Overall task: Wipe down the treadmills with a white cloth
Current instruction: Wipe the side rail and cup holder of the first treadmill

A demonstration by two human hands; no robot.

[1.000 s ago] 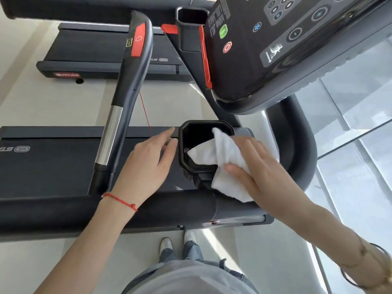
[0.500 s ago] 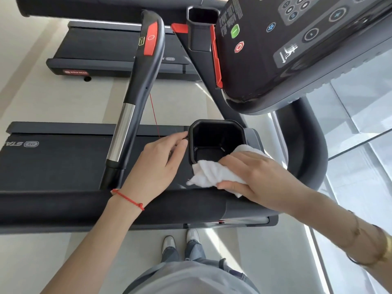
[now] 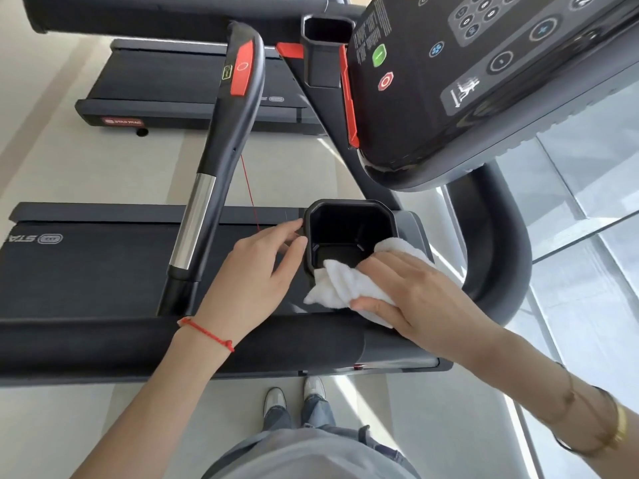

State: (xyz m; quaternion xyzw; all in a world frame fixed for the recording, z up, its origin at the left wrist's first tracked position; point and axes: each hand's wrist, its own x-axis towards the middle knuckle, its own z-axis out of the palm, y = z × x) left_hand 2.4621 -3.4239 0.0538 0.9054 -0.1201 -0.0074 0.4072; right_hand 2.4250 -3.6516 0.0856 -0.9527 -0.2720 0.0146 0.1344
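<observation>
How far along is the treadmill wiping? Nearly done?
Hard to say what is finished: no surface shows a clear sign of wiping. In hand: the right hand presses the cloth on the near rim of the cup holder, which the left hand steadies. Probably left: the console, the handrail and the second treadmill.
</observation>
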